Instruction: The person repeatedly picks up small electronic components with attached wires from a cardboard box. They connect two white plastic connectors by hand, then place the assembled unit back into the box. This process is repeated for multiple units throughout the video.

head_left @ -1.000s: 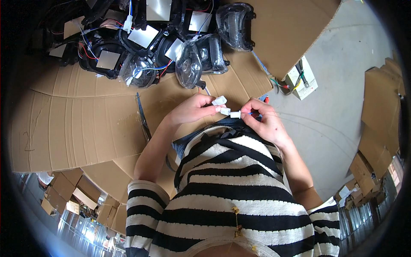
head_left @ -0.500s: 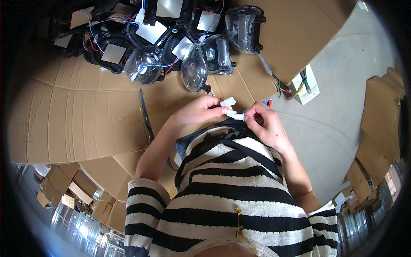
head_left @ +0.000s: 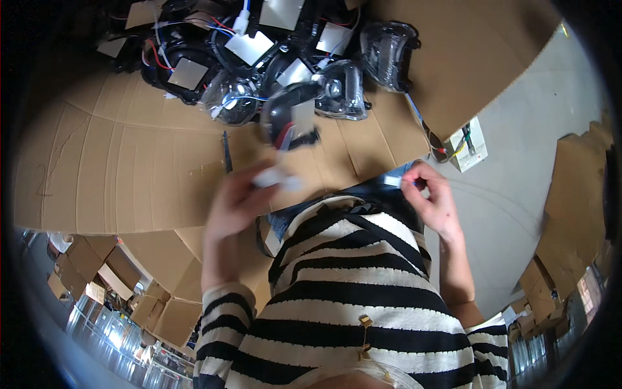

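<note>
Wires [head_left: 284, 138] looked the weak spot: they ran from the blurred lamp unit [head_left: 278, 117] toward the white plug [head_left: 280, 178] your left hand [head_left: 238, 200] seemed to pinch, and a sharp pull could have strained them or toppled the lamp. Your right hand [head_left: 431, 194] pinched a white connector [head_left: 392, 181] over blue denim [head_left: 372, 192], well apart; slack fingers might have dropped it. Faint pen strokes [head_left: 45, 180] marked the cardboard [head_left: 162, 175]; print on the white box [head_left: 476, 149] stayed unreadably small.

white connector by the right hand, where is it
In the head view, the white connector is right of centre, just left of the right hand, over the denim.
</note>
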`<move>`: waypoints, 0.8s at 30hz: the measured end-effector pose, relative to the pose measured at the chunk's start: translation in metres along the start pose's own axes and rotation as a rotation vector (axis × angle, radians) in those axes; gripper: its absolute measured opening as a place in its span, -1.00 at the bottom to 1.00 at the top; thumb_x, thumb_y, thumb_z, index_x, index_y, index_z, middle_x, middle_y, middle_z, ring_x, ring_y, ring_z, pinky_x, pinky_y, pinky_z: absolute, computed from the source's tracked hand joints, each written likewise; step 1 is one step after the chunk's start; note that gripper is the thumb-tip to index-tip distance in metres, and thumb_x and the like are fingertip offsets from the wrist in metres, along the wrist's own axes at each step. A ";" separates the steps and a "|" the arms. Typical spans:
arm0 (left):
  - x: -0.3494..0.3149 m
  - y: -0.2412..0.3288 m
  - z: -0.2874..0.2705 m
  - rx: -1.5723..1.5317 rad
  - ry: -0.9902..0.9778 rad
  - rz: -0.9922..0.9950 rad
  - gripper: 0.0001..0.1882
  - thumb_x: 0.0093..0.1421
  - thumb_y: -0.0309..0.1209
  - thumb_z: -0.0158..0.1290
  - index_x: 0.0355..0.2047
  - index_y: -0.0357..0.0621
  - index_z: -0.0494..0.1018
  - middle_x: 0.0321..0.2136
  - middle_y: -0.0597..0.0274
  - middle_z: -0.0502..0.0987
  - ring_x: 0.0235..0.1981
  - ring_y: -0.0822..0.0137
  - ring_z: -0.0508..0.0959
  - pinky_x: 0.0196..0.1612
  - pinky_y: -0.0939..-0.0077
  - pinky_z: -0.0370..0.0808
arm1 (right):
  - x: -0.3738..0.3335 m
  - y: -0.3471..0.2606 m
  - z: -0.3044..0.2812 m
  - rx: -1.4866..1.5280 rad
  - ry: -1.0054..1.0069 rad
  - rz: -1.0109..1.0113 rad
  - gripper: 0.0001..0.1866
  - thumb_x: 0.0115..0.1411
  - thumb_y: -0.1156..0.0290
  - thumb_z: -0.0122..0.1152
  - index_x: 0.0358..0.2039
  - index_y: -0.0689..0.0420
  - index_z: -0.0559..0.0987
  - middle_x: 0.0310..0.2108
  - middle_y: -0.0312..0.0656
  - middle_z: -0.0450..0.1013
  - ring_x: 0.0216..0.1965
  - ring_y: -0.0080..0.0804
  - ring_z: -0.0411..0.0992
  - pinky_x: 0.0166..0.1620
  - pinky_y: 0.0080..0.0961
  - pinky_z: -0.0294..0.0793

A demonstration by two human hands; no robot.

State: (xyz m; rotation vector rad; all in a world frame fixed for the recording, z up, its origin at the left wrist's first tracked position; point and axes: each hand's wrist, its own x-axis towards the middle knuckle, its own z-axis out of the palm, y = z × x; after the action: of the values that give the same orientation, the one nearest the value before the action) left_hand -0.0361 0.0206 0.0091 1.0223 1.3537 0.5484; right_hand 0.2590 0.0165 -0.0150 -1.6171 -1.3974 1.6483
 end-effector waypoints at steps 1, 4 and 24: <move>-0.030 0.003 -0.019 -0.126 0.237 0.138 -0.79 0.04 -0.50 -0.13 -0.28 -0.27 0.35 -0.36 0.10 0.43 -0.38 0.36 0.42 -0.31 0.56 0.36 | -0.001 -0.001 -0.003 -0.022 -0.011 -0.004 -0.97 -0.03 0.57 0.04 -0.55 0.23 0.39 -0.55 -0.29 0.32 -0.51 -0.60 0.27 -0.43 -0.69 0.28; -0.136 0.019 -0.114 -0.102 0.573 0.472 -0.69 -0.08 -0.49 -0.02 -0.27 -0.35 0.31 -0.33 0.02 0.38 -0.24 0.26 0.36 -0.20 0.50 0.33 | 0.000 -0.006 -0.011 -0.040 -0.061 -0.001 -0.98 -0.04 0.57 0.03 -0.55 0.24 0.40 -0.54 -0.27 0.32 -0.50 -0.57 0.28 -0.41 -0.68 0.29; -0.168 -0.121 -0.149 0.565 1.554 0.102 -0.77 0.10 -0.31 -0.06 -0.33 -0.22 0.37 -0.50 0.31 0.41 -0.51 0.52 0.35 -0.50 0.71 0.26 | -0.003 -0.025 0.013 -0.132 -0.217 -0.086 -0.93 -0.07 0.55 0.07 -0.54 0.25 0.38 -0.56 -0.16 0.30 -0.52 -0.36 0.30 -0.47 -0.56 0.28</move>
State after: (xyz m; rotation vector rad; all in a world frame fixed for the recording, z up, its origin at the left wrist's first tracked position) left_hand -0.2374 -0.1361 0.0107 1.0823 2.9473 1.1820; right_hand 0.2398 0.0192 0.0056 -1.4586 -1.6909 1.7563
